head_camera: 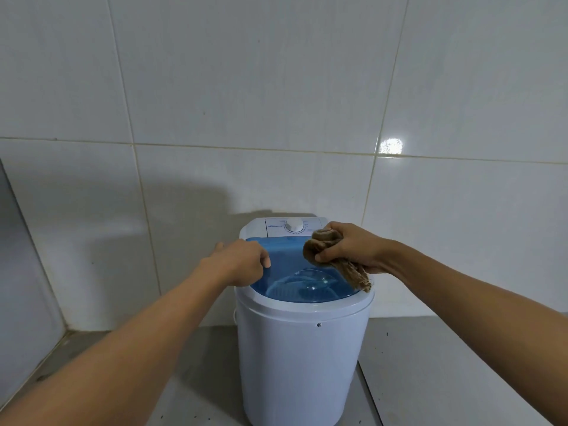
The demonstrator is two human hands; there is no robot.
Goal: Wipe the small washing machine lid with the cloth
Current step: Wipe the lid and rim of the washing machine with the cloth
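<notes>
The small washing machine [302, 348] stood on the grey counter [445, 364] near its back edge, its blue lid [289, 265] closed. The left hand [242, 262] curled over the lid's left edge, while the right hand [353, 247] clenched the brown cloth [347, 265] at the lid's right side, below the white dial [294, 225].

Wall ahead of you: large glossy white tiles [246, 87], pale grout lines running across and slightly slanted upward.
Light: a bright glare spot [391, 146] sits on the tile to your right, just above a horizontal grout line.
Shadow: a broad soft shadow [172, 210] spreads over the lower tiles to your left.
Left side: a second, greyer wall surface [18, 272] meets the tiled wall at a corner.
Floor below you: grey concrete-like surface [430, 364], speckled with small dark marks, a straight seam [370, 392] crossing it on your right.
</notes>
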